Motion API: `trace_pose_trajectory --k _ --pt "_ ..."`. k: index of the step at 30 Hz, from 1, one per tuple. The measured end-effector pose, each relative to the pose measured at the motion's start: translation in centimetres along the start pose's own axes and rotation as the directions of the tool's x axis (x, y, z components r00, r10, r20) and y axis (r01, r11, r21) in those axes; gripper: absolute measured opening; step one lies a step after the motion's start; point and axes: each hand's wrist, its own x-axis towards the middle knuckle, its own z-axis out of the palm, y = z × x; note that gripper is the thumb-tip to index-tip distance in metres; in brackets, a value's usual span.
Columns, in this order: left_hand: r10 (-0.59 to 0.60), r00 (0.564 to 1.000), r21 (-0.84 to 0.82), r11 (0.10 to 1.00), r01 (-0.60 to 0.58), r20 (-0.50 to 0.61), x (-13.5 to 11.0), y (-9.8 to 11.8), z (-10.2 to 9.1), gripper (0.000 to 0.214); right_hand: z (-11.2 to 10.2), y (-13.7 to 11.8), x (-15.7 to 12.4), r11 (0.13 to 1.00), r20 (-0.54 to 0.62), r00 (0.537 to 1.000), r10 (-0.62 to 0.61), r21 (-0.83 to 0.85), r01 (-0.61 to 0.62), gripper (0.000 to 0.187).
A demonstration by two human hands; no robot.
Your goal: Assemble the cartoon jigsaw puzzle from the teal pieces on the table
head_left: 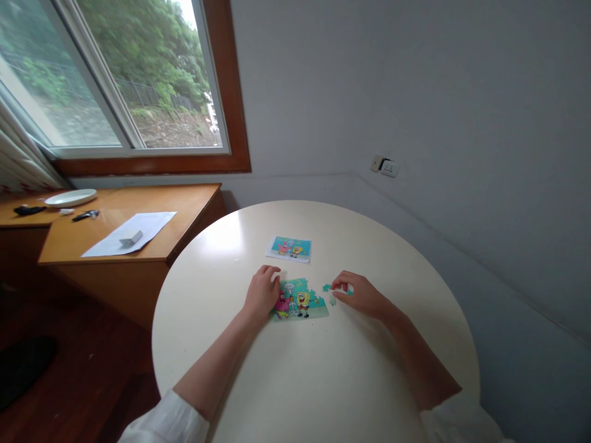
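Observation:
A small cartoon jigsaw puzzle (302, 300), partly put together, lies on the round cream table (323, 381). My left hand (262, 293) rests with curled fingers on the puzzle's left edge and holds it down. My right hand (357, 293) is just right of the puzzle, its fingers pinched on a teal puzzle piece (327, 287). Another loose piece (332, 301) lies by the puzzle's right edge. A printed reference picture (290, 248) of the same cartoon lies farther back on the table.
A wooden desk (138, 246) stands to the left under the window, with a sheet of paper (132, 232), a white plate (71, 197) and small dark objects on it. A wall socket (385, 166) sits on the grey wall at right.

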Motion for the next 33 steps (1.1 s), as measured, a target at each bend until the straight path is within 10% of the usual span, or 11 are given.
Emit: trace_pose_trajectory --k 7,33 --pt "-0.156 0.973 -0.186 0.975 0.125 -0.167 1.3 -1.8 -0.9 0.019 -0.6 0.2 -0.4 1.000 0.192 0.981 -0.022 0.022 0.018 0.027" --pt "-0.322 0.931 -0.445 0.869 0.218 -0.173 1.7 -3.2 -0.1 0.020 -0.3 0.5 -0.2 0.999 0.190 0.982 0.005 -0.042 0.003 0.012"
